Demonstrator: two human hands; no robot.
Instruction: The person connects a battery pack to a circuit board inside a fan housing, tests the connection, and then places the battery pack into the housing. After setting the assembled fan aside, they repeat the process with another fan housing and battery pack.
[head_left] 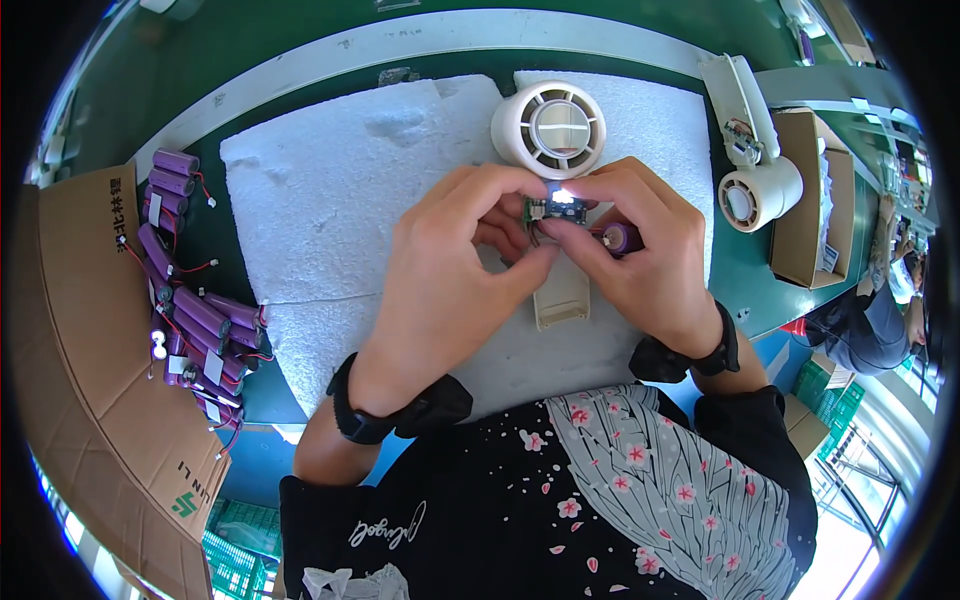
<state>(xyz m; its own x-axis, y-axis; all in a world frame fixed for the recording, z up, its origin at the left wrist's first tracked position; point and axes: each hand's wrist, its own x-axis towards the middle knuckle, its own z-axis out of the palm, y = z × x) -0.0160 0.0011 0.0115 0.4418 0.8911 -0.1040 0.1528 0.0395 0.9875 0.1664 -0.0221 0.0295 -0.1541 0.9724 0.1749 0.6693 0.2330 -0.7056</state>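
Circuit board [568, 211], small and dark, right in the middle of the action, up between both hands over the white foam mat [300, 210], a bright white light glaring at its far edge! The left hand [450, 235] has its fingertips closed on the board's left end, thumb coming in from the near side. Over on the right, the right hand [645, 230] pinches it too, index finger along the far edge, thumb pressed to the near one. A purple cell [624, 238] peeks out beneath that right hand; whether the fingers grip it, I cannot tell.

Just beyond the hands stands a cream fan head [550, 130] with a round spoked face, and on the near side a cream handle shell [562, 305] lies on the foam. Look left: a heap of purple battery packs [200, 320], red leads trailing, beside a big cardboard box [95, 290]. Far right, a second cream fan [762, 195], its handle open, sits beside an open carton [795, 245].
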